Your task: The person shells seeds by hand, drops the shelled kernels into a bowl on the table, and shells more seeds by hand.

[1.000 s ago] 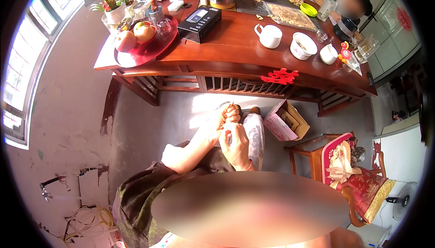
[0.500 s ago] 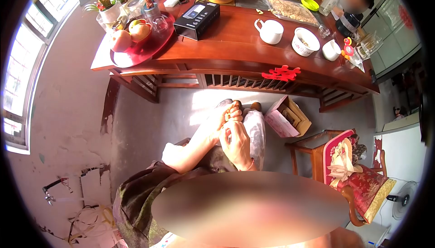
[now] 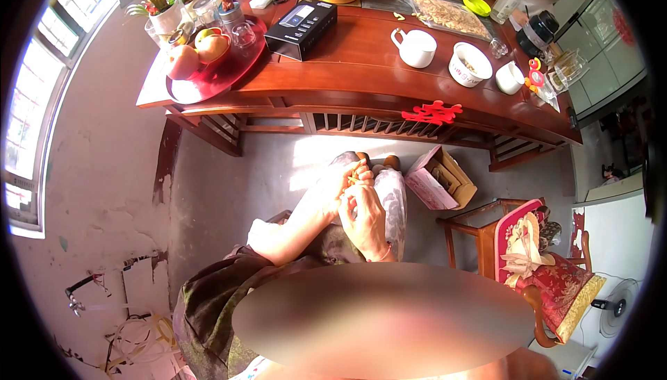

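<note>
My left hand (image 3: 353,176) is held over my lap, its fingers curled round something small and yellowish-brown that I cannot make out. Just below it, my right hand (image 3: 364,217) has its fingers pinched together, and its fingertips meet those of the left. What the right fingers grip is too small to name. Beneath both hands are my legs in pale patterned trousers (image 3: 391,203). Neither hand touches the wooden table (image 3: 333,83) in front.
On the table stand a fruit tray (image 3: 240,74), a black box (image 3: 301,29), a white mug (image 3: 415,48), a white bowl (image 3: 470,65) and a bag of pale pieces (image 3: 448,15). Two people sit beyond. An open carton (image 3: 442,178) and a chair (image 3: 486,241) are at right.
My fingers have shifted slightly where the hands meet, and the right hand has moved a little to the right. Across the table, a person's hands have come together.
</note>
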Available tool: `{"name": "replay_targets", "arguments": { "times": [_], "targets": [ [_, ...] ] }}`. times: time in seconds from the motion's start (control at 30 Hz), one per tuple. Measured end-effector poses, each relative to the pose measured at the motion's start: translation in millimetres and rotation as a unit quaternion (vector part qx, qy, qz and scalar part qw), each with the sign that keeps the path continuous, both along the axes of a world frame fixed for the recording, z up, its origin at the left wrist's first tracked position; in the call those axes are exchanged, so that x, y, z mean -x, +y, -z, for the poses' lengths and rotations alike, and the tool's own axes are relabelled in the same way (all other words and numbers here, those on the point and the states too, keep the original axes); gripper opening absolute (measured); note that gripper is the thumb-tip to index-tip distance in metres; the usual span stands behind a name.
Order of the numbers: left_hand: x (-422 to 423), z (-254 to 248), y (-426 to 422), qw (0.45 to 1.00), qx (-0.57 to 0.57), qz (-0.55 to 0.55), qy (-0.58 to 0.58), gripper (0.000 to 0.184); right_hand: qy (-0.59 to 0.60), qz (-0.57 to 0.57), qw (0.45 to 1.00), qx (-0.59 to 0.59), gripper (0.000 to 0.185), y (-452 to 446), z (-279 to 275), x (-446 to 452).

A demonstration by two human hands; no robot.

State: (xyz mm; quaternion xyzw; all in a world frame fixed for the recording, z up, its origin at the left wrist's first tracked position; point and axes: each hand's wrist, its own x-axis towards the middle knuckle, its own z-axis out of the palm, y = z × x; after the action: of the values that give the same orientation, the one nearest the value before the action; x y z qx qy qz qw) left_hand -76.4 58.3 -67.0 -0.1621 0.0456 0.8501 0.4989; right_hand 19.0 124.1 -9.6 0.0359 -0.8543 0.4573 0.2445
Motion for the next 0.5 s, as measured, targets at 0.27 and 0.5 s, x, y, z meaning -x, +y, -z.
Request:
{"name": "replay_targets", "arguments": {
  "times": [0.27, 0.5],
  "targets": [
    [2, 36, -1, 0.999, -0.009, 0.029, 0.017, 0.032, 0.012, 0.015, 1.000, -0.020, 0.016, 1, -5, -1],
    [-1, 8, -6, 0.998, 0.020, 0.042, 0.031, 0.033, 0.052, 0.040, 0.996, 0.055, 0.014, 2, 0, -5]
  ]
}}
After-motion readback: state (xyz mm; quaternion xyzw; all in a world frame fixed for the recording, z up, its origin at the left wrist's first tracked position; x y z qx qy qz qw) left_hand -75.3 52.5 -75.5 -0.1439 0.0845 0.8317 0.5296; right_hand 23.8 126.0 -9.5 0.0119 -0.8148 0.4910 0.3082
